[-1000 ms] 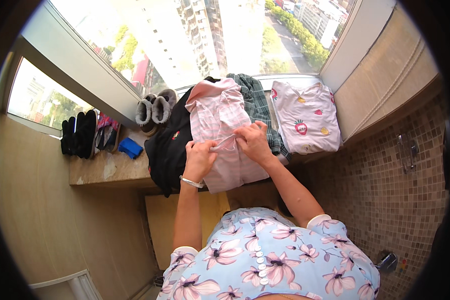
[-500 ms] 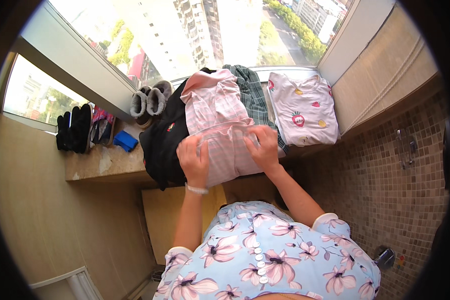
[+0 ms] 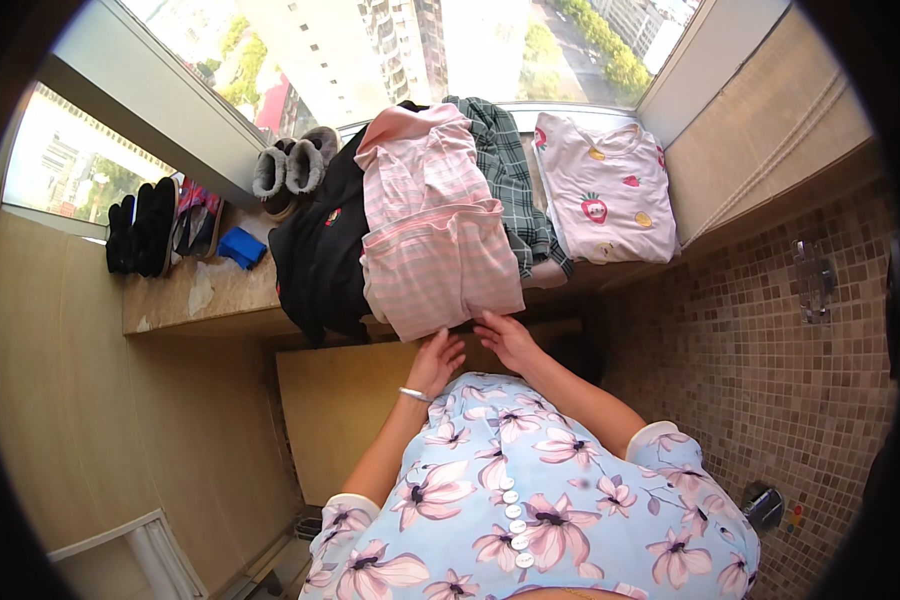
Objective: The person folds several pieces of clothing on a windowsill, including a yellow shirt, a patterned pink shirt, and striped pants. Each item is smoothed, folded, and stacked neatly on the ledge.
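A pink-and-grey striped garment [image 3: 440,260] lies on the ledge, its lower part folded up over itself. At its near edge are my left hand [image 3: 437,362] and my right hand [image 3: 510,342], fingers stretched out and slightly spread. Neither holds anything; whether the fingertips touch the cloth, I cannot tell. Under the striped garment and to its left spreads a black garment [image 3: 315,265], drooping over the ledge's front. Green plaid cloth [image 3: 508,165] shows along the right side. Further right sits a folded white top [image 3: 610,190] with fruit prints.
Fur-lined boots [image 3: 300,170] stand on the ledge [image 3: 170,305] at the left. Beside them are a small blue folded item [image 3: 240,248] and black shoes [image 3: 150,230]. A window lies behind. A rope [image 3: 770,165] hangs at the right, above a mosaic-tiled wall [image 3: 750,350].
Both hands have let go of the striped garment's folded edge and drawn back toward me, to its near end. The folded flap now lies flat across the garment.
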Demonstrator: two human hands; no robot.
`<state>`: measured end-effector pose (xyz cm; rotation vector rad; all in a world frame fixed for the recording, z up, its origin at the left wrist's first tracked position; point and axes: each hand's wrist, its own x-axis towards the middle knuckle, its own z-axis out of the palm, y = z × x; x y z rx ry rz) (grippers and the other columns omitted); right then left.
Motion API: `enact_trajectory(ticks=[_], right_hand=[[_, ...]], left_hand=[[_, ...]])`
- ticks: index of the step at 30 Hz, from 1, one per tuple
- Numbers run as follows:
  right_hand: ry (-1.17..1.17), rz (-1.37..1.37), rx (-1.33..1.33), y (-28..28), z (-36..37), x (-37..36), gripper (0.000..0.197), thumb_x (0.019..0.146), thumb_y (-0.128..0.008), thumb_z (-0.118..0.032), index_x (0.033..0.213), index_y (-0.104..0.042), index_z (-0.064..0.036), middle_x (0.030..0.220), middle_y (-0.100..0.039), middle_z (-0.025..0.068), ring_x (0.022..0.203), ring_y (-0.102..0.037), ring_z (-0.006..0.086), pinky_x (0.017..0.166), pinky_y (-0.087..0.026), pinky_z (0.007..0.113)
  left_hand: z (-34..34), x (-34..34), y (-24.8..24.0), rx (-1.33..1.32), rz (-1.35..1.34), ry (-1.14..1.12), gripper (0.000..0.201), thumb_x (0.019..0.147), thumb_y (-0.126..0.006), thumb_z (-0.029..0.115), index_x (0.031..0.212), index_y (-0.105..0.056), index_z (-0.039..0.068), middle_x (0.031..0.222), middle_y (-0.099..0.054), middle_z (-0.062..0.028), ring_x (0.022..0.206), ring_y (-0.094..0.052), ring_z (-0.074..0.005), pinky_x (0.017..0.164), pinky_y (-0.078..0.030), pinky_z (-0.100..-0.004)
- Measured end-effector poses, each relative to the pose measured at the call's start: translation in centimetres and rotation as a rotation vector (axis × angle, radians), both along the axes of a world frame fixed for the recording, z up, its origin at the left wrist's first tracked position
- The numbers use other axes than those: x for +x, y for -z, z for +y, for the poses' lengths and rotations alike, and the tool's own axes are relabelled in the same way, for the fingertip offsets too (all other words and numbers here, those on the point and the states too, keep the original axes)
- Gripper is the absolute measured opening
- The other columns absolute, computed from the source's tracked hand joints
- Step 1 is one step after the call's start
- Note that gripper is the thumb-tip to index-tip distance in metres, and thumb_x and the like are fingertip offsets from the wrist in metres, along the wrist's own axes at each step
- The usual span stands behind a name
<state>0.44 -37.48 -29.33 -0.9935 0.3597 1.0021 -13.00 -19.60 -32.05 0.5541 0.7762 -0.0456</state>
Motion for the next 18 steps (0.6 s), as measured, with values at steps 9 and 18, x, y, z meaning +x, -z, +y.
enact_trajectory(ticks=[9,18], right_hand=[[0.204,-0.062,-0.04,0.4,-2.7,-1.2,0.022,0.097,-0.08,-0.037,0.109,-0.074,-0.02,0.098,-0.074,-0.0041,0.085,-0.068,0.0119,0.074,-0.053,0.032],[0.2,0.05,0.138,-6.0,-2.9,-0.9,0.027,0.1,-0.074,-0.034,0.118,-0.072,-0.0143,0.097,-0.076,-0.0012,0.085,-0.071,0.0142,0.07,-0.055,0.034]], left_hand=[[-0.3,-2.3,1.5,-0.038,-0.074,-0.324,0.024,0.105,-0.068,0.037,0.115,-0.068,0.014,0.111,-0.073,-0.0054,0.105,-0.068,-0.0244,0.089,-0.055,-0.0445],[-1.9,-1.9,-7.6,-0.101,-0.162,-0.431,0.033,0.105,-0.066,0.031,0.133,-0.063,0.014,0.124,-0.074,-0.0054,0.107,-0.07,-0.0239,0.09,-0.057,-0.0446]])
